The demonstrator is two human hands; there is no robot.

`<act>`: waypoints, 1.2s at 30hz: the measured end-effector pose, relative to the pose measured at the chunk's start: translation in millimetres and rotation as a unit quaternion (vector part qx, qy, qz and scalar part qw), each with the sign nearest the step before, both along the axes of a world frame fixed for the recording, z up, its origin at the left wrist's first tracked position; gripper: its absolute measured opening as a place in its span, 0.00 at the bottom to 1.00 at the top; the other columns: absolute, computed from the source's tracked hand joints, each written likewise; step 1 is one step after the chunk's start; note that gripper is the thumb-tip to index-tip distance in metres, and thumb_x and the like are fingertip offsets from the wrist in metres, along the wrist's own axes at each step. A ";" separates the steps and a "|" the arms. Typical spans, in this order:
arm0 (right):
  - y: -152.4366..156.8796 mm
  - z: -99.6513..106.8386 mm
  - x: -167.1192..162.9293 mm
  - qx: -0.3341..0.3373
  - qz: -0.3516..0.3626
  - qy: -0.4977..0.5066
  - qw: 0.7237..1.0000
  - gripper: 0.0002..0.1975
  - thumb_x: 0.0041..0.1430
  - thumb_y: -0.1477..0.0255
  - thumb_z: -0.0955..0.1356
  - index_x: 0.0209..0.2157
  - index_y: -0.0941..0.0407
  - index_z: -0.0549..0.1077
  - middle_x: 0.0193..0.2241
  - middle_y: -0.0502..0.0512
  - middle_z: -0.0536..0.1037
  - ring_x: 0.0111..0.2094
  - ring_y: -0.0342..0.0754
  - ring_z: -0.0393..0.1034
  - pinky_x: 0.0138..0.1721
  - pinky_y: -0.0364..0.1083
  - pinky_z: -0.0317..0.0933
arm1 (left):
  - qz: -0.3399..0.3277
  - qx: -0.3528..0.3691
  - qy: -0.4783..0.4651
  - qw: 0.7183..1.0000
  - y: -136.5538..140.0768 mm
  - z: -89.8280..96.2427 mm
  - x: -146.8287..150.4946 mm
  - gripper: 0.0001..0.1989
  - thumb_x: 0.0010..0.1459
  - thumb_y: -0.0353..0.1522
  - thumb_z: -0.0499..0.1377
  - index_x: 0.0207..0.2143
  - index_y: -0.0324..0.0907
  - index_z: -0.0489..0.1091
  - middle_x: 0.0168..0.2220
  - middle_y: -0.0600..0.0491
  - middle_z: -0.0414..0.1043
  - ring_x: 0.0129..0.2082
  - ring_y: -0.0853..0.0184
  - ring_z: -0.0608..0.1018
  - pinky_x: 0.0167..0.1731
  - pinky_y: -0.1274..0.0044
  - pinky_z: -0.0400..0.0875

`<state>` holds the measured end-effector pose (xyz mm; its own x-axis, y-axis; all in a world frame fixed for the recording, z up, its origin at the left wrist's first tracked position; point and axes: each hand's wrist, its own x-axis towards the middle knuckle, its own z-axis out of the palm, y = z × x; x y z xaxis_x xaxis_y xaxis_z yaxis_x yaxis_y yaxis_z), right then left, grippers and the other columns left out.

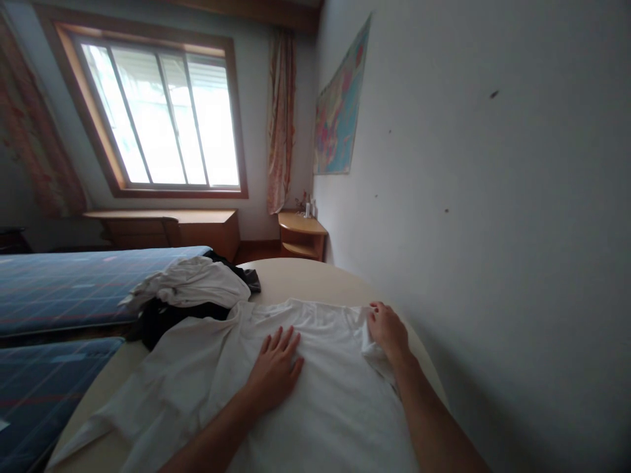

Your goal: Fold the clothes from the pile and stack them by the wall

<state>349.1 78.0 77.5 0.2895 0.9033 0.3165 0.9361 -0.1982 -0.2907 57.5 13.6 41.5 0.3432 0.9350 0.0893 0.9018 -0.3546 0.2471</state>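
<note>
A white shirt [335, 387] lies spread over a round, cream-coloured table [305, 272], its collar edge toward the far side. One sleeve [167, 368] reaches out to the left and down to the near table edge. My left hand [276, 368] rests flat on the upper part of the shirt, fingers spread. At the shirt's upper right corner, my right hand [389, 332] has its fingers curled on the bunched fabric; the fingertips are partly hidden.
Crumpled white clothing [192, 282] and black clothing [172, 318] are heaped at the table's left edge. Beyond stand two blue plaid mattresses [73, 289]. A white wall [517, 263] runs close along the right. A desk [207, 230] and a corner shelf [300, 226] stand at the back.
</note>
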 end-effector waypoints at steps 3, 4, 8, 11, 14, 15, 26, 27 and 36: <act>0.3 -8.2 -5.4 -0.031 0.032 -0.028 0.999 0.19 0.63 0.65 0.66 0.54 0.54 0.71 0.50 0.61 0.75 0.49 0.56 0.70 0.44 0.48 0.62 | 0.000 0.003 0.002 1.000 -0.6 -1.4 -1.1 0.29 0.66 0.41 0.46 0.68 0.44 0.54 0.71 0.52 0.45 0.70 0.54 0.47 0.67 0.58 0.44; 0.3 -10.5 -6.0 -0.039 0.037 -0.035 0.998 0.19 0.62 0.64 0.66 0.54 0.54 0.72 0.50 0.62 0.75 0.50 0.57 0.70 0.44 0.49 0.62 | -0.001 0.004 0.003 1.000 -1.0 -1.3 -1.3 0.29 0.66 0.42 0.46 0.68 0.45 0.54 0.71 0.52 0.45 0.70 0.53 0.47 0.67 0.57 0.44; 2.4 -14.2 2.5 -0.043 0.027 -0.024 0.998 0.14 0.65 0.70 0.64 0.49 0.55 0.75 0.44 0.61 0.78 0.46 0.52 0.73 0.43 0.46 0.62 | -0.001 0.006 0.006 1.000 -2.8 0.1 -1.5 0.30 0.66 0.43 0.46 0.68 0.46 0.54 0.71 0.52 0.45 0.70 0.52 0.46 0.67 0.56 0.43; 4.6 -8.3 12.4 -0.027 0.008 -0.013 1.000 0.16 0.64 0.76 0.62 0.51 0.56 0.74 0.43 0.61 0.79 0.43 0.50 0.74 0.41 0.44 0.62 | 0.003 0.003 0.006 1.000 -2.9 2.1 -1.6 0.30 0.66 0.43 0.46 0.68 0.47 0.53 0.71 0.52 0.45 0.70 0.53 0.46 0.67 0.57 0.44; 1.4 4.3 15.4 -0.032 0.017 -0.023 0.999 0.12 0.64 0.70 0.64 0.44 0.57 0.77 0.40 0.62 0.80 0.41 0.51 0.75 0.40 0.45 0.62 | 0.006 0.002 0.004 1.000 -1.0 3.5 -1.7 0.30 0.66 0.44 0.47 0.68 0.47 0.54 0.71 0.52 0.44 0.70 0.53 0.47 0.67 0.57 0.44; -1.7 8.8 14.5 -0.039 0.028 -0.028 0.998 0.13 0.64 0.65 0.64 0.40 0.56 0.78 0.38 0.62 0.80 0.40 0.52 0.75 0.40 0.45 0.62 | 0.007 0.004 0.004 1.000 0.1 3.6 -1.8 0.30 0.66 0.44 0.47 0.68 0.47 0.54 0.71 0.52 0.45 0.70 0.53 0.47 0.67 0.57 0.44; -56.3 12.9 -9.6 -0.165 0.069 -0.052 0.982 0.18 0.60 0.55 0.66 0.38 0.53 0.78 0.37 0.62 0.82 0.40 0.58 0.77 0.36 0.48 0.62 | 0.019 0.013 0.001 1.000 10.2 0.4 -6.7 0.30 0.65 0.44 0.47 0.67 0.47 0.55 0.71 0.52 0.46 0.70 0.53 0.47 0.67 0.57 0.45; -58.7 13.9 -7.8 -0.162 0.061 -0.058 0.983 0.18 0.61 0.55 0.65 0.36 0.53 0.78 0.36 0.62 0.82 0.39 0.57 0.77 0.35 0.48 0.62 | 0.018 0.013 0.000 1.000 10.2 0.6 -7.4 0.30 0.65 0.44 0.47 0.67 0.47 0.55 0.71 0.52 0.46 0.70 0.53 0.48 0.66 0.57 0.45; -69.9 46.8 18.4 -0.031 0.067 -0.008 0.997 0.04 0.57 0.68 0.68 0.32 0.53 0.75 0.30 0.55 0.80 0.34 0.50 0.75 0.35 0.44 0.60 | -0.023 0.035 -0.026 0.999 8.5 0.4 -9.2 0.27 0.64 0.39 0.50 0.64 0.45 0.60 0.69 0.49 0.51 0.70 0.59 0.50 0.67 0.60 0.45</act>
<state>367.5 8.1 124.2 0.1607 0.9517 0.2617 0.9596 -0.0886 -0.2672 48.3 22.1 42.0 0.3792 0.9089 0.1734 0.8705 -0.4140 0.2661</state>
